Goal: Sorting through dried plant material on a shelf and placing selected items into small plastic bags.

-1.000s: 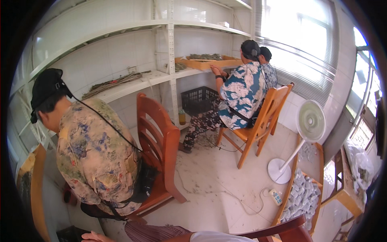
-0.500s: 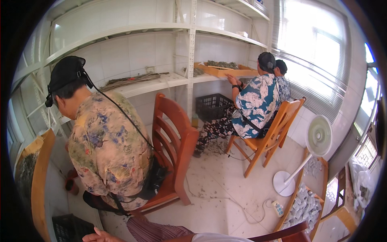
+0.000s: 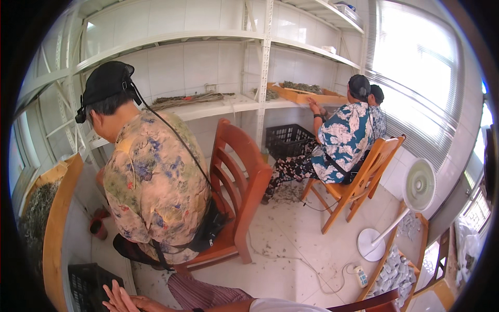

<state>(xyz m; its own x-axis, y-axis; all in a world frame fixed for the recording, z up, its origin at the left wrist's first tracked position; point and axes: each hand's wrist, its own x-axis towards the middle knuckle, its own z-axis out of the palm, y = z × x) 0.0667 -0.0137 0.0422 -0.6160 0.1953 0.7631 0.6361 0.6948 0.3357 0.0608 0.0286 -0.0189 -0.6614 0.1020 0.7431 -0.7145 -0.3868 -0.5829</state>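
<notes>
At the lower left edge, my left hand (image 3: 117, 297) shows stretched fingers pointing up, with nothing visible in them. My right hand (image 3: 145, 304) lies against it, its fingers mostly hidden by the left hand and the picture edge. A white sleeve (image 3: 283, 304) covers my right upper arm. Just beyond my hands stands a black plastic crate (image 3: 88, 281). Left of it, a wooden tray (image 3: 62, 216) holds dark dried plant stalks (image 3: 37, 213). My striped trouser leg (image 3: 205, 294) shows at the bottom.
A person in a floral shirt (image 3: 156, 177) sits close ahead on a wooden chair (image 3: 244, 171). Two others sit by the far shelf (image 3: 234, 101), near a plant-filled tray (image 3: 306, 96). At right stand a fan (image 3: 419, 184) and small grey packets (image 3: 392, 273); a cable (image 3: 306, 268) crosses the littered floor.
The scene has shifted right and slightly down in the view. My left hand's raised fingers now show beside my right hand; before, only one hand showed at the lower edge.
</notes>
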